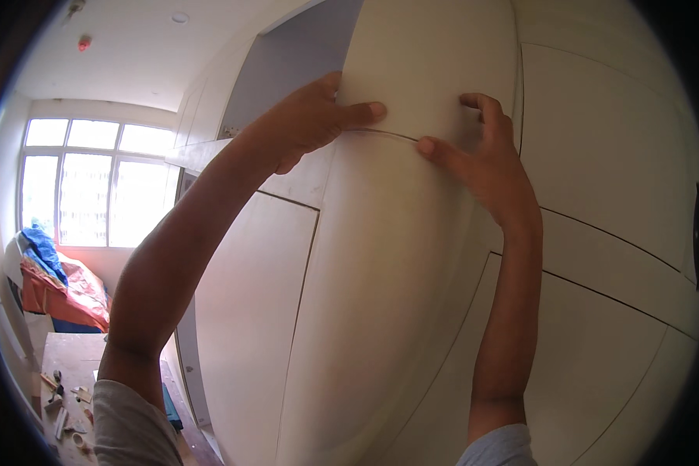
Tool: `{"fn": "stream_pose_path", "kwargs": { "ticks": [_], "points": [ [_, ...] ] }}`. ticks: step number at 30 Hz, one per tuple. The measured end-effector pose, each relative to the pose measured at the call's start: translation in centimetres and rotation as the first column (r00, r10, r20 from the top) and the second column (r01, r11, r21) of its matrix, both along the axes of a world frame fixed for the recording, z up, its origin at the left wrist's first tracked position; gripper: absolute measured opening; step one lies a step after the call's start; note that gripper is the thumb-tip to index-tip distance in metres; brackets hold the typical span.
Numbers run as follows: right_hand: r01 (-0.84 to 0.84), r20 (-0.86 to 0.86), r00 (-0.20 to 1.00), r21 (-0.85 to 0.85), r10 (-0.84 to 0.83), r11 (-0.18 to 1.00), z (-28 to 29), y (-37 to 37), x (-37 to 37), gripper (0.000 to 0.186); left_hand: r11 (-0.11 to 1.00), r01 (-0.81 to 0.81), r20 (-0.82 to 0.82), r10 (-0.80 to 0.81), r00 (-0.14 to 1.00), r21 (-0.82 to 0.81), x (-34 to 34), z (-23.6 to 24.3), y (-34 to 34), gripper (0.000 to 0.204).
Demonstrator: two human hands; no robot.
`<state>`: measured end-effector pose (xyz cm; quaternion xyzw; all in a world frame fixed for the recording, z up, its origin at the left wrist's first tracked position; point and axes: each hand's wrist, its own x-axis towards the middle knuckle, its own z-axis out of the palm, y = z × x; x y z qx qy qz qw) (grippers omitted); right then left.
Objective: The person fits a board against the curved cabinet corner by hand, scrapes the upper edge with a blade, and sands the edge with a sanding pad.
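Observation:
Both my arms reach up to a tall white wardrobe. My left hand (307,120) grips the left edge of an upper cabinet door (431,62), thumb laid across its lower front. My right hand (481,155) holds the same door at its bottom edge, thumb under the seam and fingers curled on the face. The upper door stands ajar, with a grey-blue opening (291,62) showing to its left. Right below it is the tall lower door (365,295), closed.
More white wardrobe panels (598,155) fill the right side. A bright window (93,182) is at the far left, with orange and blue cloth (58,287) heaped beneath it. A wooden board (66,388) with small tools lies low at the left.

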<state>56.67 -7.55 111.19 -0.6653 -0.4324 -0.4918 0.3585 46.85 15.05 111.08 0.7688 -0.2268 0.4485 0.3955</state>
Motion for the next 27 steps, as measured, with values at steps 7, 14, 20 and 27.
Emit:
{"fn": "stream_pose_path", "kwargs": {
  "ticks": [7,14,20,27],
  "points": [
    [-0.024,-0.105,0.994,0.035,0.027,0.999,0.6,-0.1,-1.1,0.097,1.000,0.009,0.019,-0.009,1.000,-0.002,0.8,0.0,0.3,0.076],
    [-0.009,-0.052,0.999,0.041,0.011,0.999,-0.1,-0.1,-0.4,0.097,1.000,-0.006,0.007,0.006,1.000,0.002,0.9,0.0,0.4,0.075],
    [-0.022,-0.071,0.997,0.044,0.025,0.999,0.1,0.2,-1.1,0.102,0.998,0.058,0.048,-0.056,0.997,-0.030,1.2,-0.2,0.4,0.073],
    [-0.088,-0.106,0.989,0.133,0.102,0.987,0.2,1.3,-0.9,0.103,0.998,0.044,0.047,-0.042,0.998,-0.040,1.0,-0.2,0.3,0.074]
  ]
}}
